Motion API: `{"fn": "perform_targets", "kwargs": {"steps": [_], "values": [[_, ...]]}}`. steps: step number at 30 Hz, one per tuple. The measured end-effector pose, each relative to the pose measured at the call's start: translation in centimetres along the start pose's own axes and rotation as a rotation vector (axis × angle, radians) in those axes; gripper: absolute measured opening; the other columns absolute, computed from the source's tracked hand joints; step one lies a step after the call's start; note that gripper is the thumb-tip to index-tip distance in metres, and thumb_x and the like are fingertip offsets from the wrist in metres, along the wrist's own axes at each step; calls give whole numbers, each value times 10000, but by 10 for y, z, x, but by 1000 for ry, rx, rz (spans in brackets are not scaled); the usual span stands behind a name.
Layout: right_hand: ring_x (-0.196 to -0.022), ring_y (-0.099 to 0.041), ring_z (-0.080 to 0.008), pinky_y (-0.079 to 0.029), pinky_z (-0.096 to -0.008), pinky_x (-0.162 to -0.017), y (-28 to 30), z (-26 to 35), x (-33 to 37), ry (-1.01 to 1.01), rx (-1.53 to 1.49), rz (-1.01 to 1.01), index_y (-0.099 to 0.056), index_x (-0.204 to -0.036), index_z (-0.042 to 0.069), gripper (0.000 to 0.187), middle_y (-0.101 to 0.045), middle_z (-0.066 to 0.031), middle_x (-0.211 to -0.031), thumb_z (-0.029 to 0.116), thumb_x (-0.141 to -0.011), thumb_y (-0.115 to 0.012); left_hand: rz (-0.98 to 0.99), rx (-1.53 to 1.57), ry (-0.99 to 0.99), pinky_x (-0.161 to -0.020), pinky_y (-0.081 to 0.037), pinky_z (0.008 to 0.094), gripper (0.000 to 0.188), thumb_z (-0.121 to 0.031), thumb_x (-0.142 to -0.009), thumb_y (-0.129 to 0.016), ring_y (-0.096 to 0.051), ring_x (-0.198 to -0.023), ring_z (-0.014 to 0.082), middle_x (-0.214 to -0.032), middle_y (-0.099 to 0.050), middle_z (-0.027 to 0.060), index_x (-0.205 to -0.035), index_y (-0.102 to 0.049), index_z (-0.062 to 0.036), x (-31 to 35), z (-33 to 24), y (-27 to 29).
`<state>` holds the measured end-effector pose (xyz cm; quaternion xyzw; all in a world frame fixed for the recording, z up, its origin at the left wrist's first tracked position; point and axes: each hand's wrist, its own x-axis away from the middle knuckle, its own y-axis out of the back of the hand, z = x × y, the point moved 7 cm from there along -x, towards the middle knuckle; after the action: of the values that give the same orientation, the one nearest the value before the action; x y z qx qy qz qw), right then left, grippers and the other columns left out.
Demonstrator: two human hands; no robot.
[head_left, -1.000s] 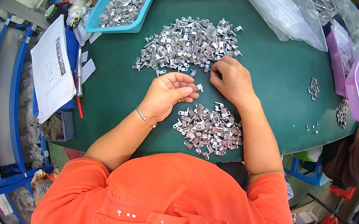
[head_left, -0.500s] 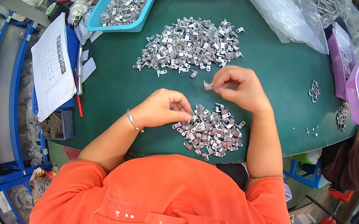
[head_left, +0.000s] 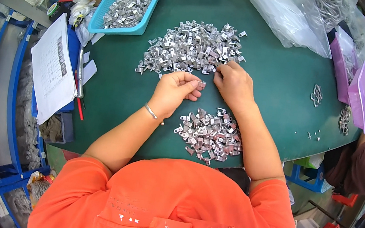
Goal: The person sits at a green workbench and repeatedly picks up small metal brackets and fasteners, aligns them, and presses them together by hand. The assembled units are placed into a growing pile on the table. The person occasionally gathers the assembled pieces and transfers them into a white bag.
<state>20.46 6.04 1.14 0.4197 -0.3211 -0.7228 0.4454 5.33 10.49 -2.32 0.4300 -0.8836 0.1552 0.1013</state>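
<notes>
Between the thumb and fingers of my left hand [head_left: 175, 92] is a small metal bracket [head_left: 201, 84], its end poking out past the fingertips. My right hand [head_left: 235, 85] is closed at the lower right edge of the far pile of metal brackets [head_left: 192, 47]. A small bit of metal shows at its fingertips, too little of it to tell its shape. Nearer my body lies a smaller pile of like brackets [head_left: 211, 136], touched by neither hand. Both piles rest on the green tabletop [head_left: 276, 76].
A turquoise basket [head_left: 139, 27] of brackets stands far left, beside papers [head_left: 53, 70] and a red pen [head_left: 80, 109]. Plastic bags [head_left: 285, 16] lie far right. Purple baskets [head_left: 363, 95] and linked metal rings [head_left: 316, 95] are at the right, near another person's sleeve [head_left: 362, 162].
My left hand has left the near pile, moving up, and now pinches a bracket. My right hand has shifted to the far pile's edge; the bracket it held is no longer seen there.
</notes>
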Motion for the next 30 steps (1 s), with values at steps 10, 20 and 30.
{"fn": "perform_targets", "kwargs": {"steps": [10, 20, 30], "values": [[-800, -608, -307, -503, -425, -665, 2, 5, 0, 119, 51, 1, -595, -749, 43, 97, -580, -118, -812, 126, -792, -620, 126, 377, 209, -628, -534, 257, 154, -99, -911, -567, -634, -692, 127, -849, -670, 98, -968, -628, 31, 17, 4, 0], [-789, -602, -306, -495, -419, -660, 5, 10, 3, 153, 27, -26, -593, -763, 53, 95, -570, -117, -814, 137, -786, -628, 377, -464, 135, -606, -469, 216, 136, -118, -833, -695, -571, -666, 62, -772, -660, 10, -890, -677, 5, 53, 1, 2], [-716, -631, -285, -505, -367, -650, 8, -10, 7, -112, -307, 178, -684, -829, 46, 108, -634, -139, -789, 123, -778, -629, -221, -1016, -808, -688, -499, 334, 131, 16, -767, -664, -610, -772, 253, -881, -573, 89, -894, -641, -9, 4, -55, 2]]}}
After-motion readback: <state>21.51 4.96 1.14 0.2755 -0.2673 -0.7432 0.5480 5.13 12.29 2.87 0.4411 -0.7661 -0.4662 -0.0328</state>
